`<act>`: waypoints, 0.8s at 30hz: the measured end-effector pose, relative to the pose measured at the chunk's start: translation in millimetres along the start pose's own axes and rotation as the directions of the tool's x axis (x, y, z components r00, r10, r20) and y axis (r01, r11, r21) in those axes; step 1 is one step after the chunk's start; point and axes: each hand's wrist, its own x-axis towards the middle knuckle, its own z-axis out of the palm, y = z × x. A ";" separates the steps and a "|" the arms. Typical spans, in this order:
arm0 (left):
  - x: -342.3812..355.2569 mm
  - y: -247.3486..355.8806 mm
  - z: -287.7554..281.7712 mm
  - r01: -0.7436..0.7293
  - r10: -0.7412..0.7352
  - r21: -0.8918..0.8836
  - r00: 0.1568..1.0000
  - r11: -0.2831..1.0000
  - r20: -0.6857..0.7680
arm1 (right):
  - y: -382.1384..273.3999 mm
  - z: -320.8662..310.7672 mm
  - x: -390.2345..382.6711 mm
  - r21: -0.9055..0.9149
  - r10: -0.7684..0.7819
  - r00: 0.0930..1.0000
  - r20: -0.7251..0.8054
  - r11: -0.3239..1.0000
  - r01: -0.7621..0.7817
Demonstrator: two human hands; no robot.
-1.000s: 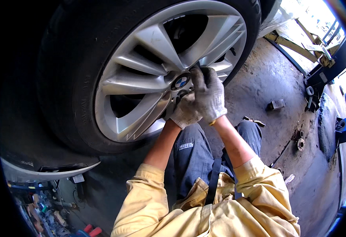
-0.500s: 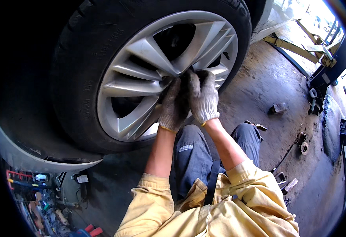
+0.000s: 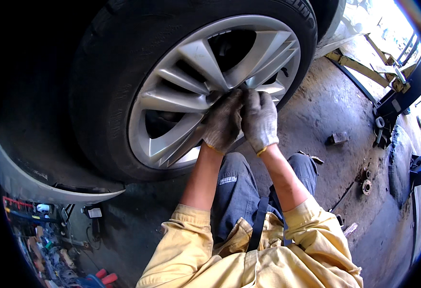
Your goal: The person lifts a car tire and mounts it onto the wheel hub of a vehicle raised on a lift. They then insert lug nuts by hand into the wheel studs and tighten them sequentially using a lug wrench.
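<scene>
A silver alloy wheel in a black tyre takes up the upper middle of the view on a car. Both hands wear knitted work gloves and are at its hub, side by side. My left hand covers the centre cap, fingers bent inward toward the wheel. Just right of it, my right hand has its fingers closed at the hub. Whatever the fingertips grip there is hidden by the gloves.
My bent knees are under the wheel. At right, a yellow lift arm joins a dark post; metal parts and a dark block lie on the stained floor. Assorted tools crowd the lower left, below the bumper.
Since a second ago my left hand has risen from below the centre cap to cover it, with fingers further forward. My right hand has shifted slightly; the wheel sits a little differently in view.
</scene>
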 end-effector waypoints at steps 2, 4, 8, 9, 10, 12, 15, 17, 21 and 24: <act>-1.3 -1.4 7.2 0.011 -0.011 -0.005 0.998 1.000 -0.057 | 1.3 -5.9 4.4 0.309 0.302 0.897 0.323 0.862 -0.401; -2.6 -3.5 16.1 0.052 -0.048 0.022 0.985 0.998 -0.163 | 1.3 -11.9 6.2 0.515 0.454 0.664 0.594 0.420 -0.748; 2.2 -8.3 29.8 -0.026 -0.005 -0.132 0.973 0.991 -0.233 | -3.3 -17.9 -1.9 0.401 0.449 0.831 0.328 0.730 -0.553; 3.5 -7.1 29.7 -0.046 0.016 -0.124 0.972 0.991 -0.233 | -5.1 -17.4 -5.1 0.103 0.277 0.953 0.121 0.951 -0.290; 2.9 -9.0 31.0 -0.057 0.029 -0.110 0.970 0.992 -0.240 | -5.2 -21.0 -9.1 0.024 0.075 0.994 0.075 0.997 -0.077; -0.8 -8.4 28.8 0.088 -0.122 -0.261 0.985 0.961 -0.119 | -4.7 -23.8 -13.4 -0.099 -0.017 0.997 0.078 0.995 0.025; -5.8 -6.4 25.5 -0.069 0.072 0.027 0.982 0.997 -0.172 | -2.7 -20.4 -16.4 -0.007 -0.109 0.992 -0.063 0.994 0.109; -6.8 -6.8 26.8 -0.028 0.034 0.036 0.985 0.999 -0.169 | 1.3 -14.8 -14.6 0.238 0.157 0.984 0.084 0.956 -0.173; 0.5 -6.2 32.4 0.082 -0.095 -0.114 0.989 0.990 -0.113 | 9.8 -7.8 -4.5 0.344 0.361 0.916 0.173 0.849 -0.400; 7.1 -7.1 28.3 0.037 -0.046 -0.101 0.995 0.994 -0.088 | 12.8 -14.1 -0.8 0.187 0.176 0.947 0.268 0.955 -0.230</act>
